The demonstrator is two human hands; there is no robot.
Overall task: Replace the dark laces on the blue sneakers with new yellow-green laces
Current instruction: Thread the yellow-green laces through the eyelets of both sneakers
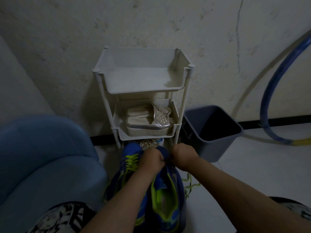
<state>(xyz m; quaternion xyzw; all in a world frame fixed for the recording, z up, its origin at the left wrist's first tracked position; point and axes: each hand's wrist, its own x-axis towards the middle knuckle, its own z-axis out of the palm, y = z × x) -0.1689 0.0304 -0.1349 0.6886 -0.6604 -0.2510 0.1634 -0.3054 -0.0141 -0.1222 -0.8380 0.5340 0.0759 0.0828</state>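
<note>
Dim light falls on a pale tiled floor (252, 174) against a cracked wall (168, 22), and low in the view two sneakers lie between the person's knees. Both hands meet over the toe end of the right sneaker (165, 195): the left hand (152, 161) is closed in a fist, the right hand (183, 155) curled beside it, almost touching, and both seem to pinch lace at the front eyelets, though what the fingertips hold is hidden. That sneaker is open, its tongue bare, and a loose yellow-green lace (189, 185) trails off its right side onto the floor. The left sneaker (129, 167), just beside it, already wears a yellow-green lace (132, 159) crossed up its front. No dark laces show. Judging by looks, the sneakers are light and soft-sided, easy to steady at the toe or sole; the lace is limp and thin, likely to slip back through an eyelet, so it is best gripped near its stiff tip. Close ahead stands a white rack (101, 84), sandals (148, 120) on its middle shelf, something glittery below. A grey bin (217, 143) stands right of it, a blue hoop (267, 91) leans on the wall, and a blue seat (47, 157) crowds the left. The rack's legs, near the toes, could hamper the hands.
</note>
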